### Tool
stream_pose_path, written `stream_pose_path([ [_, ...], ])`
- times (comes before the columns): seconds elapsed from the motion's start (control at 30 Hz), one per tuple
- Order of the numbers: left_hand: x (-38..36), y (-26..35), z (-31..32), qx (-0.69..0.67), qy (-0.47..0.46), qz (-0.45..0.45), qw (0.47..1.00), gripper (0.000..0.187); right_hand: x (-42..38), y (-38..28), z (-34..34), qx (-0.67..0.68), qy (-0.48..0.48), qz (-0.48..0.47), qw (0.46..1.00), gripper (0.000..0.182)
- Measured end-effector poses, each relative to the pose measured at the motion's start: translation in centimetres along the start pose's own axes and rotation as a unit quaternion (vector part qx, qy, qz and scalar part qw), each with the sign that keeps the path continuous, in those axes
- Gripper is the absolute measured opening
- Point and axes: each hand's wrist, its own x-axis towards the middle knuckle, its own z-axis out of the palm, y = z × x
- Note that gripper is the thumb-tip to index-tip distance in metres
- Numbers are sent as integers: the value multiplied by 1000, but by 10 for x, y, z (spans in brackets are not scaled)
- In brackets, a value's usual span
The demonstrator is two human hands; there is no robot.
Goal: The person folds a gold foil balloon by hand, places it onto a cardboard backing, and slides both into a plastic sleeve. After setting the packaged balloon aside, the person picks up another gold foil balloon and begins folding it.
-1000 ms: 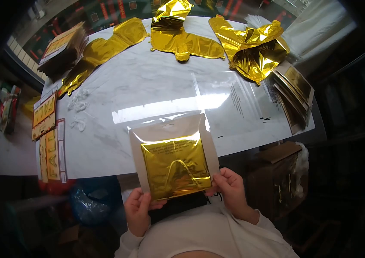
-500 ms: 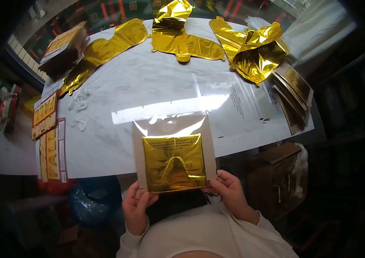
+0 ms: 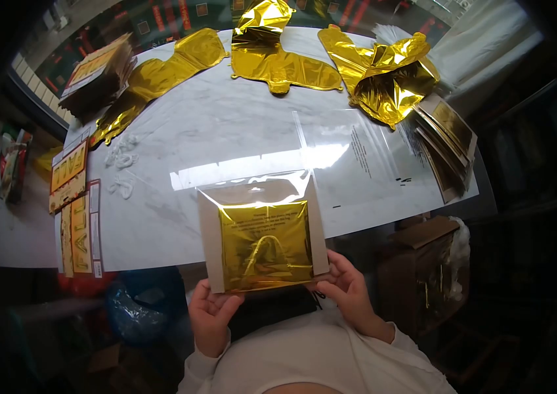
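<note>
A clear plastic bag with printed text holds a brown card and a folded gold foil sheet; this package (image 3: pixel 266 246) is held at the near edge of the marbled table. My left hand (image 3: pixel 214 317) grips its lower left corner between thumb and fingers. At its lower right corner, my right hand (image 3: pixel 352 297) has the fingers behind the card and the thumb in front. Flat clear plastic bags (image 3: pixel 364 157) lie on the table beyond the package, to the right.
Gold foil balloons (image 3: pixel 298 67) lie along the far edge. A stack of cards (image 3: pixel 98 75) stands at the far left, with printed FALL cards (image 3: pixel 69 172) nearer. More packages (image 3: pixel 446 151) lean at the right. Below sit a cardboard box (image 3: pixel 416 262) and a blue bag (image 3: pixel 144 305).
The package has shifted slightly left and tilted a little in my hands. My right hand has moved slightly up with its corner.
</note>
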Motion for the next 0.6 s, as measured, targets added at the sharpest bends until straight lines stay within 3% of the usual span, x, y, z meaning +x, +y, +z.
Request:
stream_pose_path([
  [0.03, 2, -3, -2, 0, 0, 0, 1000, 33, 0, 0, 2, 16, -9, -45, 999, 52],
  [0.13, 10, -9, -6, -38, 2, -13, 999, 43, 3, 2, 8, -29, 0, -73, 997, 65],
  [0.27, 12, -8, -1, -50, -14, 0, 999, 45, 7, 10, 9, -24, 8, -71, 997, 66],
  [0.43, 12, -5, -1, -13, -31, -20, 999, 44, 7, 15, 6, -71, 38, -44, 996, 33],
  [0.6, 12, -8, -1, -21, -14, -40, 999, 42, 9, 8, 8, -50, 23, 6, 998, 22],
])
